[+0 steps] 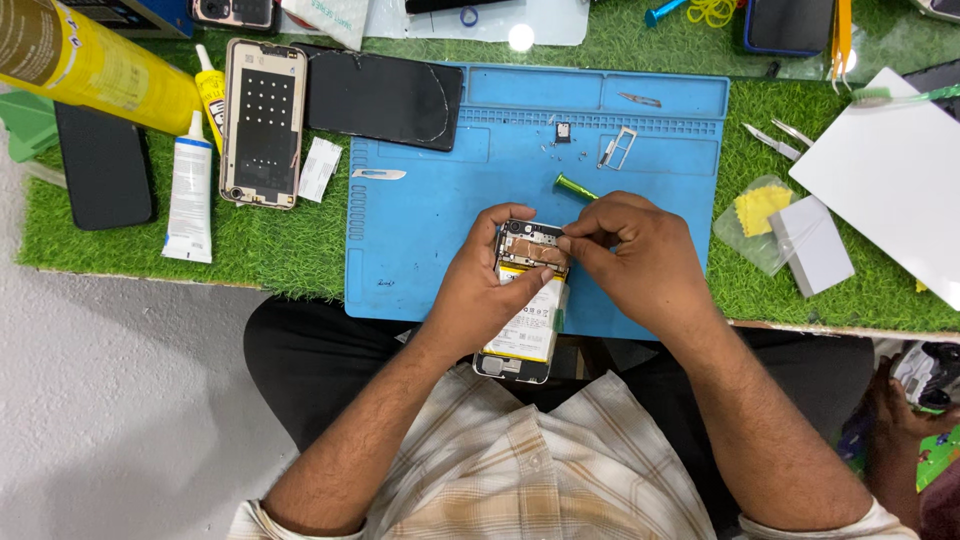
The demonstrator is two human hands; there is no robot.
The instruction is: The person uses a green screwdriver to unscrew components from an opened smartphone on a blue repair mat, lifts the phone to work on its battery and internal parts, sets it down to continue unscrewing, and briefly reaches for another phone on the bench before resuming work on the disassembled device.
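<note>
The opened phone (524, 315) sits over the near edge of the blue mat (420, 250), back cover off, battery and upper board showing. The left hand (488, 280) is wrapped around the phone's left side, thumb lying across the battery. The right hand (635, 260) has its fingertips pinched together at the phone's top right corner, on the board; what they pinch is too small to tell. A green-handled tool (572, 186) pokes out from behind that hand, towards the mat's middle.

The mat has shallow trays moulded along its far edge. One holds a small metal blade (638, 99); just below them lie a SIM tray (620, 148), a tiny dark chip (562, 131) and a few screws (551, 148). A scalpel blade (379, 174) rests on the mat's left part.

Left of the mat, on the grass-covered surface (260, 250), are a dark back cover (385, 98), a phone frame (263, 122), a white tube (189, 190), a yellow tube (211, 95) and a black phone (103, 165). Right of the mat, a clear bag (745, 235) holds a yellow cloth (762, 207), with a grey block (812, 245), tweezers (772, 141) and a white sheet (890, 180) nearby.
</note>
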